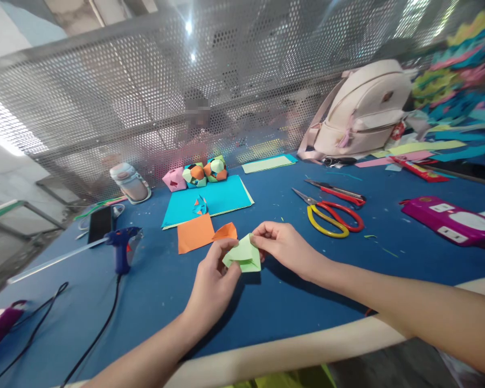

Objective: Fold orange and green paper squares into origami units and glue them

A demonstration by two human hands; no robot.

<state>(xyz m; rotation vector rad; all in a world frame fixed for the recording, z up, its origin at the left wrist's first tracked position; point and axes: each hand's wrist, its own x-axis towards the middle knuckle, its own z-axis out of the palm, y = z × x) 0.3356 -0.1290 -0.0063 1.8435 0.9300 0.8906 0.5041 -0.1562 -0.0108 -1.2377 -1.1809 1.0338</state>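
Observation:
A light green sheet of folded paper [246, 257] is held up between both hands, just over the blue table. My left hand [215, 277] pinches its left side, thumb in front at the lower fold. On the opposite side, my right hand [285, 248] grips the upper right corner between thumb and fingers. Right behind the green paper lies a folded orange piece [225, 231]. Beside that is a flat orange square [195, 233], which touches the stack of blue sheets [226, 194]. A small blue and orange folded piece [200, 205] sits on the stack.
Yellow-and-red scissors [327, 217] and a red-handled cutter [341, 194] lie to the right, before a purple power strip [452, 221]. Left are a blue glue gun [124, 250] with its cord, a phone [100, 223] and a bottle [129, 182]. Folded paper balls [205, 171] and a backpack [364, 110] stand behind.

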